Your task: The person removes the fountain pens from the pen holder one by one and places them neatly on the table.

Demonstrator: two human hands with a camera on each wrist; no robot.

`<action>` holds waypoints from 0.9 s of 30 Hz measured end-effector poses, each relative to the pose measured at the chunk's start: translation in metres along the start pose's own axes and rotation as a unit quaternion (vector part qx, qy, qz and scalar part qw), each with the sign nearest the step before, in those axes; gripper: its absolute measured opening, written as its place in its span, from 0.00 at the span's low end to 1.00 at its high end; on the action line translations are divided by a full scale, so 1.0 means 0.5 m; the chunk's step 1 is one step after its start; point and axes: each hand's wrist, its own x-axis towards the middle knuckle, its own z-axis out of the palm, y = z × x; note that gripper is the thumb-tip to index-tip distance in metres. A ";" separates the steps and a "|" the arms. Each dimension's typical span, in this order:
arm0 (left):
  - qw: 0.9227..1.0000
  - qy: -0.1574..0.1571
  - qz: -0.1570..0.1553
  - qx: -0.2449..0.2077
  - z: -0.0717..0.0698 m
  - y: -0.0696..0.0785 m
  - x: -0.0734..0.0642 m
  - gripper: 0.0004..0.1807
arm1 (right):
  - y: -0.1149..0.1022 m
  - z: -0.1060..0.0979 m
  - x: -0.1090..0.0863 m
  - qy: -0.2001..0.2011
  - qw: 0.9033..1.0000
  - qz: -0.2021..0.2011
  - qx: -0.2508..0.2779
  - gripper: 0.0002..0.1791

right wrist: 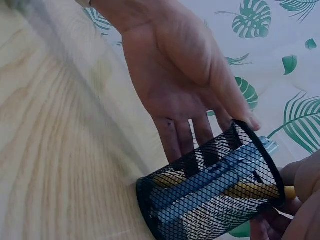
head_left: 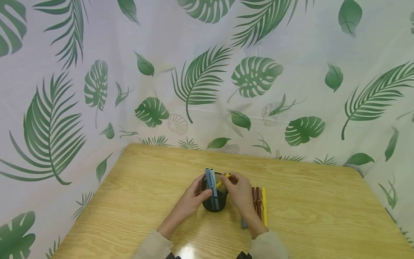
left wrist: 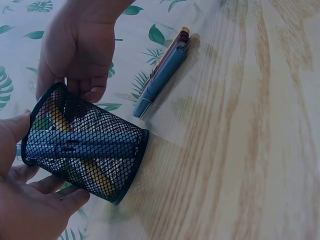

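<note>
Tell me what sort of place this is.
Probably a tabletop workspace, perhaps a set-up for recording: a wood-grain table stands before a leaf-print backdrop, which hides whatever lies beyond, and on it are only a black mesh pen holder and pens.

We could pass behind the cup (head_left: 219, 204), over the table (head_left: 136, 183) — but the left hand (head_left: 193, 198) and right hand (head_left: 240, 192) flank its rim, and pens (head_left: 259, 201) (side by side) block the right.
</note>
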 end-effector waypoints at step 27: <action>1.000 0.008 0.001 0.005 0.002 0.001 -0.002 0.38 | 0.002 0.001 -0.009 0.051 0.997 0.019 0.053 0.11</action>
